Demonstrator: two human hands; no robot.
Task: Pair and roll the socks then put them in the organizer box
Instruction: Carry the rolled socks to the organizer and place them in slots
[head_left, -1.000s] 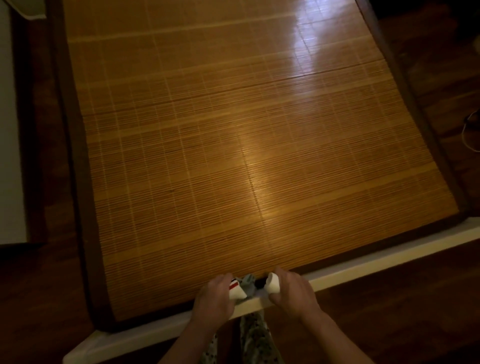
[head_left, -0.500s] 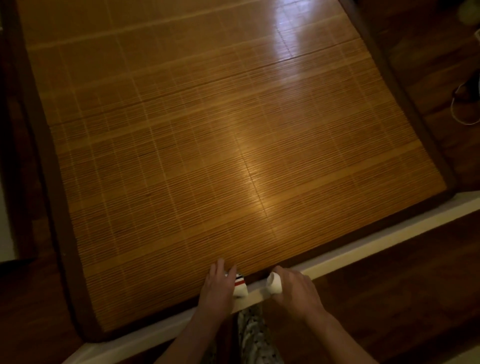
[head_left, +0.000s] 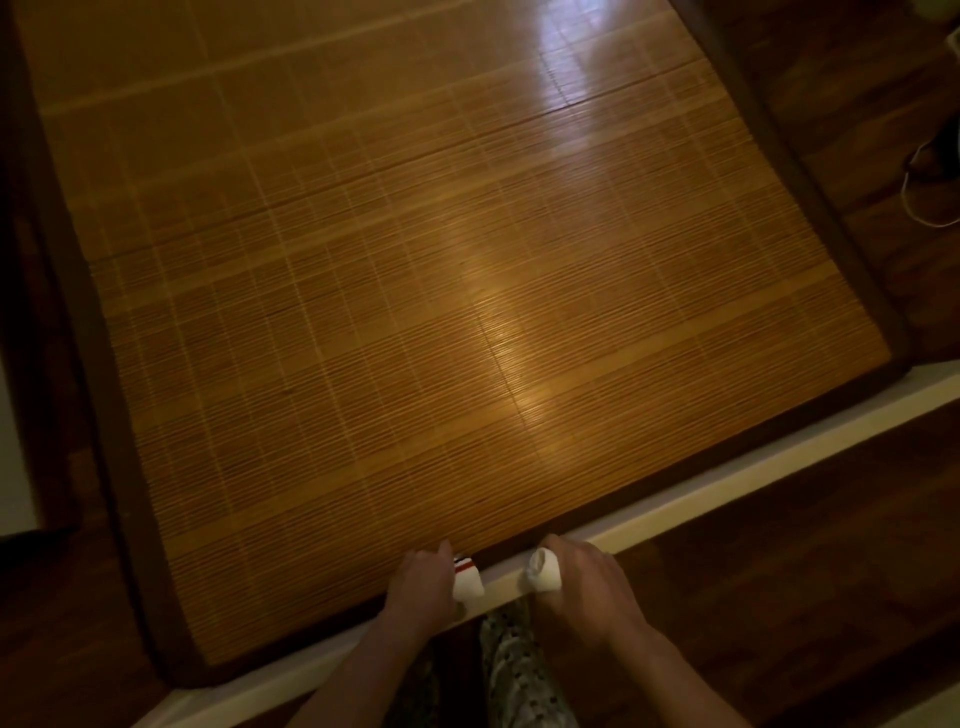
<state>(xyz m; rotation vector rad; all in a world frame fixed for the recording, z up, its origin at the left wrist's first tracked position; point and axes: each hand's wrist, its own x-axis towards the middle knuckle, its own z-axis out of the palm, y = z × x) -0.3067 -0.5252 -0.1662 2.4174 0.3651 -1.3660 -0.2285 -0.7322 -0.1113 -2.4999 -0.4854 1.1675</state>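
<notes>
I see both hands low in the head view, at the near edge of the bamboo mat (head_left: 441, 312), just where the mat meets the white frame (head_left: 727, 483). The left hand (head_left: 421, 587) has its fingers curled round a striped sock (head_left: 467, 579); the white end with a red and a dark band comes out on the thumb side. The right hand (head_left: 587, 587) closes its fingers on a white sock roll (head_left: 543, 571), and the open end of the roll looks toward the mat. The two sock pieces are apart, with a bare piece of frame between them, and both are near the edge, not well on the mat. The organizer box is not in the picture, so I cannot say where it is. In my judgement the pair is not yet joined into one roll. The risks I see are these: if one hand loosens, the sock can slip over the frame to the dark wooden floor (head_left: 779, 597) beside the patterned trousers (head_left: 511, 670). The light is weak, so a fallen sock will be hard to find. Also the white roll can open if the grip relaxes before it is tucked.
</notes>
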